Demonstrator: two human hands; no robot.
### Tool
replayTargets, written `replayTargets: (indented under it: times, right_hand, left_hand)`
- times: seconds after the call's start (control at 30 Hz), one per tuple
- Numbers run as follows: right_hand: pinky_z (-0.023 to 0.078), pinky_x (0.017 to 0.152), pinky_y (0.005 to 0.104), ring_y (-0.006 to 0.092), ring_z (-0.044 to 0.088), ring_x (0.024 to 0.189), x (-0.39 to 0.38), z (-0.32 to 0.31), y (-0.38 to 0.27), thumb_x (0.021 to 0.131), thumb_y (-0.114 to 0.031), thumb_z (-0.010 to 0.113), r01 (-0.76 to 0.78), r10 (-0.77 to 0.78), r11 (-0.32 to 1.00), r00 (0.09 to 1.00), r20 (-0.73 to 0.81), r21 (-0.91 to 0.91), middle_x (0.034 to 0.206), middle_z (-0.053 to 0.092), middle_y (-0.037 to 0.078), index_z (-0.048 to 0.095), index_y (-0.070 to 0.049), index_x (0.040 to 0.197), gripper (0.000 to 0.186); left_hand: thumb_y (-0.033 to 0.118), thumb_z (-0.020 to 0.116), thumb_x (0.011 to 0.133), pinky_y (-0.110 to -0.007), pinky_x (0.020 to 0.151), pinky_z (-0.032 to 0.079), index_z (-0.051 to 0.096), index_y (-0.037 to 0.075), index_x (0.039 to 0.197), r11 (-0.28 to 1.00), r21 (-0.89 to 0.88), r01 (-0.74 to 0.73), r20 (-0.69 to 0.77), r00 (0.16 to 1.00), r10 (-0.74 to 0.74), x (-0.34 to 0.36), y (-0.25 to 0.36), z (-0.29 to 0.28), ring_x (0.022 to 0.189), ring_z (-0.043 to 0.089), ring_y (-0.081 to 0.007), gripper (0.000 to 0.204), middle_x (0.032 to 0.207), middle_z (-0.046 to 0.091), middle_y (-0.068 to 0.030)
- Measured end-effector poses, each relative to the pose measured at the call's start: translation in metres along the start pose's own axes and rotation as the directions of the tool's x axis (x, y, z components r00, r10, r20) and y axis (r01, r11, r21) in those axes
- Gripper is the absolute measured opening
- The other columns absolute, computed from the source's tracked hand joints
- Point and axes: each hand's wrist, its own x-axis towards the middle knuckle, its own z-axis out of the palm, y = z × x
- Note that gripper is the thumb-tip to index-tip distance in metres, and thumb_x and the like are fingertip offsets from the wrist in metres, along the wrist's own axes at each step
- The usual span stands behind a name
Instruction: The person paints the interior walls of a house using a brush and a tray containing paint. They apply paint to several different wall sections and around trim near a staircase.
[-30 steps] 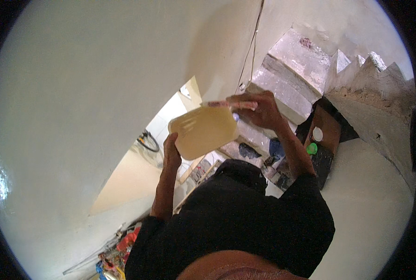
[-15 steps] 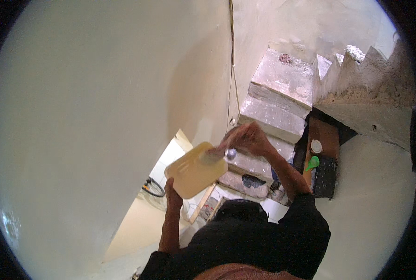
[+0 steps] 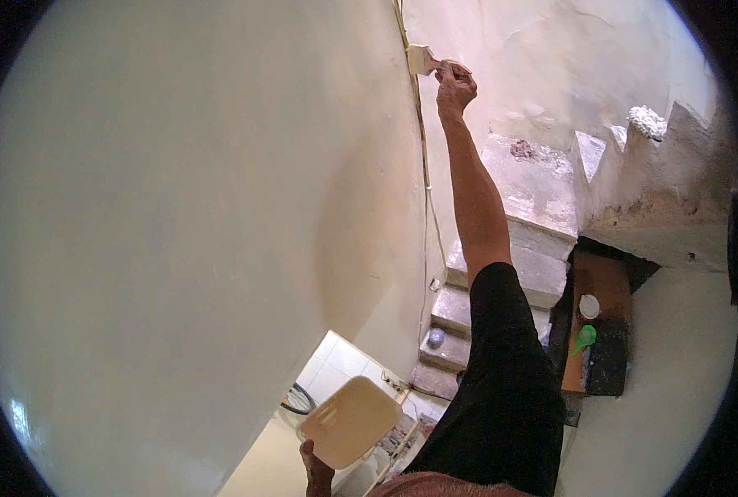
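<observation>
My right hand (image 3: 457, 86) is stretched far up and ahead, closed round the handle of a paintbrush (image 3: 421, 60). The brush's wide, pale bristles touch or nearly touch the wall corner, where thin cables (image 3: 423, 157) run down. Low at the left, my left hand (image 3: 316, 465) grips the near edge of a shallow, cream-coloured plastic container (image 3: 352, 421) with rounded corners. Pale liquid seems to cover its inside, probably paint. The left fingers are mostly hidden beneath the container.
A large pale wall (image 3: 178, 248) fills the left side. Rough steps (image 3: 534, 186) climb ahead, with a round bluish thing (image 3: 436, 337) on a lower one. At the right, a brown board (image 3: 601, 282) bears a white round lid (image 3: 589, 306) and a green scoop-like thing (image 3: 584, 338).
My right hand has gone from over the container up to the wall corner with the paintbrush. My left hand and the container sit lower in the view.
</observation>
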Motion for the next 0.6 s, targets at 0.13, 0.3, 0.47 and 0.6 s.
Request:
replayTargets:
  times: [0.13,0.3,0.47,0.6]
  right_hand:
    - [0.05,0.057,0.0256,0.0096,0.061,0.065,-0.028,0.026,0.012,0.083,-0.004,0.067,0.265,-0.281,0.957,0.948,0.151,0.116,0.073,0.069,0.005,0.069,-0.003,0.079,0.004]
    - [0.05,0.056,0.0296,0.0215,0.068,0.066,-0.183,0.01,-0.096,0.086,-0.007,0.065,0.457,-0.299,0.855,0.82,0.488,-0.245,0.085,0.07,0.013,0.068,-0.005,0.088,0.005]
    - [0.052,0.061,0.0304,0.0193,0.069,0.072,-0.23,-0.02,-0.181,0.083,-0.003,0.069,0.202,-0.304,0.952,0.687,0.66,0.229,0.089,0.071,0.012,0.067,0.0,0.086,0.005]
    - [0.059,0.07,0.036,0.0224,0.068,0.082,-0.175,0.004,-0.111,0.083,0.0,0.065,-0.403,0.005,0.842,0.672,0.741,0.359,0.093,0.069,0.012,0.066,0.002,0.09,0.007]
  left_hand:
    - [0.051,0.061,0.078,-0.041,0.086,0.053,0.049,-0.001,0.128,0.984,0.086,0.157,-0.081,0.985,-0.15,0.008,-0.016,-0.033,0.102,0.062,-0.0297,0.074,0.118,0.059,-0.0151]
    - [0.048,0.058,0.078,-0.043,0.096,0.047,0.046,0.001,0.131,0.991,-0.029,0.127,-0.053,0.99,-0.128,-0.007,-0.015,-0.043,0.111,0.057,-0.0327,0.072,0.123,0.058,-0.016]
    - [0.049,0.057,0.078,-0.042,0.094,0.048,0.047,0.001,0.13,0.991,-0.07,0.116,-0.027,0.993,-0.119,0.004,-0.003,-0.012,0.109,0.058,-0.0323,0.072,0.122,0.058,-0.0161]
    - [0.049,0.056,0.079,-0.042,0.088,0.051,0.048,0.0,0.129,0.995,-0.05,0.081,0.025,0.996,-0.08,0.008,-0.006,-0.01,0.105,0.06,-0.0312,0.07,0.118,0.059,-0.0162]
